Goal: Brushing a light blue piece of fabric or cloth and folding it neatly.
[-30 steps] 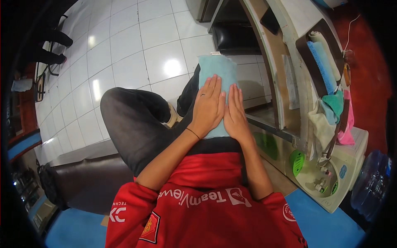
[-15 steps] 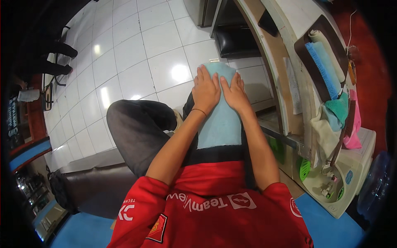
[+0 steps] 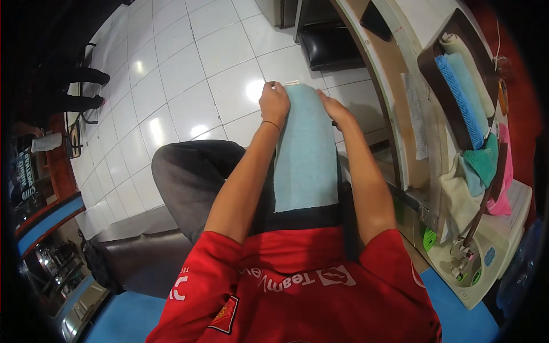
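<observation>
A light blue towel [image 3: 306, 148], folded into a long strip, lies lengthwise over my lap with a small white tag at its far end. My left hand [image 3: 274, 106] is closed at the towel's far left edge, fingers curled. Along the far right edge is my right hand [image 3: 337, 111], turned on its side, with its fingers partly hidden at the towel's border; it appears to grip that edge. The towel's near end rests close to my red shirt.
At right, a dark brown tray [image 3: 437, 74] holds rolled towels. Green, cream and pink cloths [image 3: 480, 163] hang below it, above a washing machine [image 3: 509, 228]. A black cushioned seat [image 3: 329, 48] stands ahead on white floor tiles. Another person's legs [image 3: 80, 88] show at left.
Both hands lay flat on the towel's far part; now they have moved apart to its two side edges, and the left fingers have curled. More of the towel's surface shows.
</observation>
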{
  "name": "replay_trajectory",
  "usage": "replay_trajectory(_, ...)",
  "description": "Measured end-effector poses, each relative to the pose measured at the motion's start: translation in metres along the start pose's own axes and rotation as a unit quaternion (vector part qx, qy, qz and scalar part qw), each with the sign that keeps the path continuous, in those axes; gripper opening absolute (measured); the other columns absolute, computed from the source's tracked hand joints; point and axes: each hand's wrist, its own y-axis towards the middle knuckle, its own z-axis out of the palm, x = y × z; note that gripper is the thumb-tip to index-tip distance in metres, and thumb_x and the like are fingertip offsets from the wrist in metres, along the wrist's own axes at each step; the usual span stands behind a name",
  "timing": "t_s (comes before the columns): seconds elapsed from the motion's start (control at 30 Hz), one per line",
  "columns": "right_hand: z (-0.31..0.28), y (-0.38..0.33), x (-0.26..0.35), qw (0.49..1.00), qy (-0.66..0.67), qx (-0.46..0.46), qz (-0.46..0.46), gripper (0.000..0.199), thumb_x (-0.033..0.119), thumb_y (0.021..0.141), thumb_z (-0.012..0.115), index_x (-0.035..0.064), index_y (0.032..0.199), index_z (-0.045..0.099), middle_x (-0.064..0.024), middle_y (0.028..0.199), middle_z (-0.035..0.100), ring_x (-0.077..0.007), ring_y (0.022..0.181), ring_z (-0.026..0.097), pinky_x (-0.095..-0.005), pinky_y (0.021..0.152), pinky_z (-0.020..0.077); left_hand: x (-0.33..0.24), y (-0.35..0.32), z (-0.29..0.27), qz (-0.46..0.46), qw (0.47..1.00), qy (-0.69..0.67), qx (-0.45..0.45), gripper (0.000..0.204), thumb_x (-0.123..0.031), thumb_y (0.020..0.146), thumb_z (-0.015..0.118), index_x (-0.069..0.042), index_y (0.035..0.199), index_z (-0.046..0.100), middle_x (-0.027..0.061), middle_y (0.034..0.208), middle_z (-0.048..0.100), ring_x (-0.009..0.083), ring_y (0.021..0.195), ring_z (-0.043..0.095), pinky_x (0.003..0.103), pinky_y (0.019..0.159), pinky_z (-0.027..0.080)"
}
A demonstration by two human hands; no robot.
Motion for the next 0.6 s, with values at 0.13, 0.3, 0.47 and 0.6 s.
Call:
replay_trajectory(0.13,0.007,-0.012,-0.025,0.992,0.006,-0.097,0.079,0.068,0.050,0.101,0.036,-0.0066,0.135,0.051,-0.0276,0.135,0.055,-0.0380,0.127,0.052,-0.0440,0.105,0.0391,0.004,0.011,-0.018,-0.026,0.998,-0.035,-0.050,0.038,-0.015,0.092,0.052,0.005,0.124,0.053,0.0283,0.122,0.059,0.0442,0.113,0.057,0.046,0.097,0.045)
replay_trajectory(0.3,0.012,-0.082,0.000,0.911,-0.001,-0.348,-0.222,0.055,0.040,0.103,0.042,-0.0053,0.132,0.054,-0.0236,0.136,0.056,-0.0295,0.129,0.051,-0.0357,0.108,0.0373,-0.008,-0.037,-0.033,0.281,0.953,-0.046,-0.105,0.041,-0.007,0.091,0.050,0.008,0.129,0.049,0.0287,0.136,0.048,0.0462,0.127,0.044,0.045,0.106,0.038)
replay_trajectory(0.47,0.070,-0.139,0.032,0.916,-0.047,-0.190,-0.350,0.052,0.035,0.106,0.035,-0.0024,0.140,0.047,-0.0215,0.144,0.049,-0.0331,0.137,0.043,-0.0375,0.113,0.0313,-0.011,-0.086,-0.021,0.393,0.897,0.201,0.009,0.046,-0.024,0.099,0.043,0.005,0.134,0.048,0.0282,0.142,0.045,0.0447,0.136,0.036,0.048,0.112,0.030)
replay_trajectory(0.6,0.088,-0.131,0.030,0.840,-0.294,-0.273,-0.365,0.054,0.036,0.106,0.031,0.0003,0.145,0.040,-0.0182,0.149,0.043,-0.0357,0.141,0.035,-0.0411,0.117,0.0255,0.011,-0.062,-0.023,0.440,0.884,0.161,0.016,0.049,-0.029,0.103,0.035,0.004,0.138,0.046,0.0285,0.143,0.043,0.0461,0.138,0.033,0.050,0.114,0.026)
